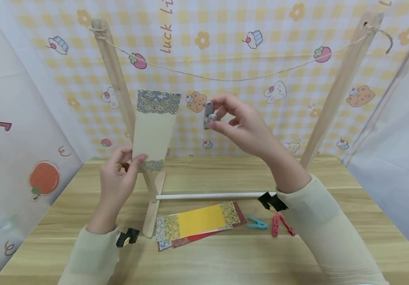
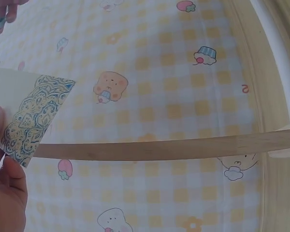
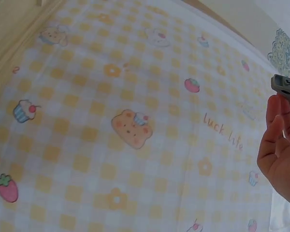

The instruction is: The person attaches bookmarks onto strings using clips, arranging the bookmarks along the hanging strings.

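Observation:
In the head view my left hand [image 1: 118,174] pinches the lower left edge of a cream paper card [image 1: 154,132] with lace-patterned ends, held upright in the air. The card's patterned end [image 2: 36,113] also shows in the left wrist view. To the right of the card, my right hand [image 1: 243,124] pinches a grey clothespin [image 1: 208,115] between thumb and fingers. The clothespin [image 3: 285,86] appears at the right edge of the right wrist view. Above both hands a thin string [image 1: 225,80] sags between two wooden posts.
Left post [image 1: 116,79] and right post [image 1: 336,91] stand on the wooden table, with a white rod [image 1: 211,196] low between them. Overlapping cards [image 1: 200,221], yellow on top, lie in front. Beside them are a teal clothespin [image 1: 257,223] and red clothespins [image 1: 275,225].

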A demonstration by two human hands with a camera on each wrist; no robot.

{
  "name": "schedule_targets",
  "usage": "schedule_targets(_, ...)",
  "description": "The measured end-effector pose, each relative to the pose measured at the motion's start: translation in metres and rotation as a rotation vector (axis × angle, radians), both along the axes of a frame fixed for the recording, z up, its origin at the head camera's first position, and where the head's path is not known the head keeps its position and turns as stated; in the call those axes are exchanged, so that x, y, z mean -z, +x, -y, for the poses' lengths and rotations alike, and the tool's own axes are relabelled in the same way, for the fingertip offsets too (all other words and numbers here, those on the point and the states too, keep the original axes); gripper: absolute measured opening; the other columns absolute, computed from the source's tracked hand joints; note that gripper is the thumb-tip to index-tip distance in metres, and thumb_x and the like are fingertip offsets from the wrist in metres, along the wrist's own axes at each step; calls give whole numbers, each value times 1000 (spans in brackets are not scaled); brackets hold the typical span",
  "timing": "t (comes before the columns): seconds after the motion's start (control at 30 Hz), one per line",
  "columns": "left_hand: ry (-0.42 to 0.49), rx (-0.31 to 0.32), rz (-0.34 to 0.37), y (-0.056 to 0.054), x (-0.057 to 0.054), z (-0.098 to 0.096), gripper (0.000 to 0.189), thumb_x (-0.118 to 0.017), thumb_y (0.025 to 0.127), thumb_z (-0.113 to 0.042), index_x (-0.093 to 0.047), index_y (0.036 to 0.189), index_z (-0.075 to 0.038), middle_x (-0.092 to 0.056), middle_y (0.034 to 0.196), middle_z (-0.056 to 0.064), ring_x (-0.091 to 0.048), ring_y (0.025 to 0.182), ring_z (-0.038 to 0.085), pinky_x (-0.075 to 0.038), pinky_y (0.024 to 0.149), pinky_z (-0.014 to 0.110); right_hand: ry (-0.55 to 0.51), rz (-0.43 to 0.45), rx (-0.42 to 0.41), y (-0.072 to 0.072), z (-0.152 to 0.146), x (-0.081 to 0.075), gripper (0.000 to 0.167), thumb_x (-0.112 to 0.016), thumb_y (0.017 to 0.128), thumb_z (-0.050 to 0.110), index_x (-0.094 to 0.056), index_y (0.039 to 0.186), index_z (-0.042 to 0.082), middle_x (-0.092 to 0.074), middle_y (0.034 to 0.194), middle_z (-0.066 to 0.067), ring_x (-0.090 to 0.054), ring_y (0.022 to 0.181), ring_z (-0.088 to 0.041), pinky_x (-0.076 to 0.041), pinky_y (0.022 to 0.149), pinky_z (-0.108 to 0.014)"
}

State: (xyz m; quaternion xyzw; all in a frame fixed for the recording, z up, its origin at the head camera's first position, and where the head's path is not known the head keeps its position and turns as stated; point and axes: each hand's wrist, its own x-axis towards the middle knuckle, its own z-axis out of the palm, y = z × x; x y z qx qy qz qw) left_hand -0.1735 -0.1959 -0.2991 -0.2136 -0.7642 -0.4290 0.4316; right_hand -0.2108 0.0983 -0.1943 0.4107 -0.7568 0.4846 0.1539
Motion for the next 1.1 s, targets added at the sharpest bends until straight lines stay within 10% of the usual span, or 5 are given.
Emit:
schedule_targets(0.43, 128, 26, -28, -7, -4, 1, 34, -72, 88, -21, -63, 98, 10, -72, 91, -26, -54, 66, -8, -39, 57, 8, -317, 124, -221, -5, 49, -28, 28, -61, 89, -14, -54, 116, -10, -56, 96, -7, -50, 49, -19, -44, 46, -27)
schedule_targets(1.1, 218, 68, 7, -16, -14, -2, 35, -72, 89, -16, -60, 102, 15, -71, 91, -30, -57, 62, -9, -34, 50, 11, -512, 213, -217, -15, 84, -65, 18, -62, 91, -10, -55, 103, -1, -54, 84, -2, -29, 43, -11, -24, 42, -22)
